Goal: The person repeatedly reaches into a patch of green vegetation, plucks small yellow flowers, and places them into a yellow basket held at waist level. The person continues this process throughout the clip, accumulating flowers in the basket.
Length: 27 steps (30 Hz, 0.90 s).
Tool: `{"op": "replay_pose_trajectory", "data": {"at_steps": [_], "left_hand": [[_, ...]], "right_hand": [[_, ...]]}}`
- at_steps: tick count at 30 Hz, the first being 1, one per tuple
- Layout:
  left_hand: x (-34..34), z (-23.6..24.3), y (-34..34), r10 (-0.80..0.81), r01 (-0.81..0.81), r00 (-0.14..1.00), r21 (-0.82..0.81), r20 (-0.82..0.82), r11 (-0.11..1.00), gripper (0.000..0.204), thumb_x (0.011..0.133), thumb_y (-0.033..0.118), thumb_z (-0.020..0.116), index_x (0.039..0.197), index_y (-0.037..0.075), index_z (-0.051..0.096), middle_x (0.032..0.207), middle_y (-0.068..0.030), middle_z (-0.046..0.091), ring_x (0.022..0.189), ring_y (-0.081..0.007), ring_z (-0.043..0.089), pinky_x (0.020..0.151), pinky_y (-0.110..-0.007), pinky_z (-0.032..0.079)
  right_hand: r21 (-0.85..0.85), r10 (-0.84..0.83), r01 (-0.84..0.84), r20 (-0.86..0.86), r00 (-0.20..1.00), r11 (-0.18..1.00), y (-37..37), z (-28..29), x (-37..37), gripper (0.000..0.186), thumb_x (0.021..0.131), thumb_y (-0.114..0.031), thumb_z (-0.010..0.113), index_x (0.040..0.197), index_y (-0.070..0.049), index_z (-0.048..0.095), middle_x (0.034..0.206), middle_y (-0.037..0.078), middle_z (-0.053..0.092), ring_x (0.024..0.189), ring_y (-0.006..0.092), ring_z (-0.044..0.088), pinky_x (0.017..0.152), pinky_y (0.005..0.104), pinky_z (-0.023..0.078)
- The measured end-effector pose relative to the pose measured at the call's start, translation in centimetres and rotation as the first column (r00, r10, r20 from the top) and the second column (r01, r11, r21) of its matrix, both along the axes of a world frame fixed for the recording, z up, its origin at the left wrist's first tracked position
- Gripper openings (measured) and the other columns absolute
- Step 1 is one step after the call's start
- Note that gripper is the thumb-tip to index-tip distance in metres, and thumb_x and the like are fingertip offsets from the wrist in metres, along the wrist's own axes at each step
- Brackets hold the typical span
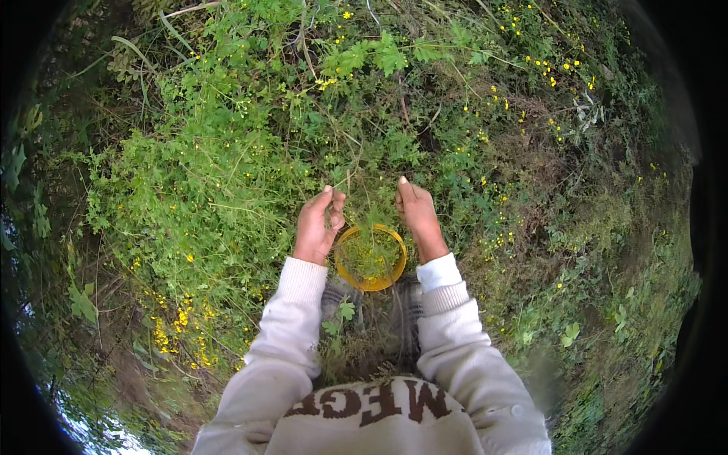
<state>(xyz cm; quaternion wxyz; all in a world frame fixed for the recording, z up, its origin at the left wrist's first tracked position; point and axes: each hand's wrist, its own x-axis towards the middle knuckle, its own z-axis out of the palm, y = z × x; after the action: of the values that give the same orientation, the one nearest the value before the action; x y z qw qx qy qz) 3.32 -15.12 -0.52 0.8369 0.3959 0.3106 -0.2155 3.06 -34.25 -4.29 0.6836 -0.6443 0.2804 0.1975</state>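
Two hands: left hand point(318, 222) pinching stems; round yellow bowl point(370, 258) leafy

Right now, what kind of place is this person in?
Probably a wild, weedy patch outdoors. Green weeds and small yellow flowers cover the ground. The left hand and right hand reach into the plants beside a yellow bowl.

Soft even daylight, no hard shadows, heavy fisheye bending, dark vignetted rim, edges perhaps slightly blurred

Leafy stems hide most of the yellow bowl's point(394, 269) inside; whatever the left hand point(317, 227) pinches is too small to tell.
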Motion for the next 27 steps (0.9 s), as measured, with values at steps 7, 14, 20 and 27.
{"op": "replay_pose_trajectory", "data": {"at_steps": [7,14,20,27], "left_hand": [[0.1,0.6,0.2,0.015,-0.015,1.0,0.059,-0.008,0.998,0.024,0.094,0.024,0.045,0.084,0.004,0.055,0.065,0.0009,0.049,0.046,-0.0063,0.039,0.042,-0.021,0.032],[-0.7,-0.5,0.8,0.021,-0.023,0.999,0.071,0.031,0.997,0.023,0.093,0.024,0.046,0.084,0.004,0.053,0.066,0.0009,0.047,0.047,-0.0066,0.037,0.043,-0.021,0.031],[-0.6,-0.8,1.4,0.07,-0.071,0.997,0.051,0.027,0.996,0.024,0.093,0.024,0.045,0.083,0.004,0.053,0.065,0.0005,0.048,0.047,-0.0072,0.038,0.043,-0.021,0.031],[-0.6,-0.2,1.1,0.068,-0.069,0.997,0.014,0.024,0.998,0.024,0.094,0.024,0.043,0.083,0.005,0.051,0.065,0.0002,0.047,0.047,-0.0069,0.037,0.043,-0.021,0.031]], "right_hand": [[-0.03,-0.116,0.124,0.177,0.977,0.992,-0.9,3.7,-6.8,0.037,0.095,-0.03,0.043,0.067,-0.006,0.044,0.055,-0.002,0.039,0.047,0.0066,0.033,0.042,0.024,0.028],[-0.834,0.45,-0.26,-0.016,0.893,0.487,1.4,-2.7,-17.2,0.023,0.089,-0.02,0.051,0.096,0.001,0.054,0.077,0.022,0.058,0.069,0.0369,0.058,0.062,0.0409,0.046],[-0.621,0.324,-0.095,0.266,0.908,0.778,-0.1,-1.6,-12.2,0.026,0.087,-0.015,0.052,0.107,0.001,0.055,0.091,0.021,0.06,0.075,0.0341,0.059,0.067,0.0386,0.049],[0.023,-0.513,0.52,-0.135,0.848,0.854,0.2,-10.4,2.8,0.017,0.09,-0.016,0.051,0.089,0.001,0.053,0.069,0.005,0.057,0.056,0.0118,0.052,0.048,0.0239,0.043]]}}
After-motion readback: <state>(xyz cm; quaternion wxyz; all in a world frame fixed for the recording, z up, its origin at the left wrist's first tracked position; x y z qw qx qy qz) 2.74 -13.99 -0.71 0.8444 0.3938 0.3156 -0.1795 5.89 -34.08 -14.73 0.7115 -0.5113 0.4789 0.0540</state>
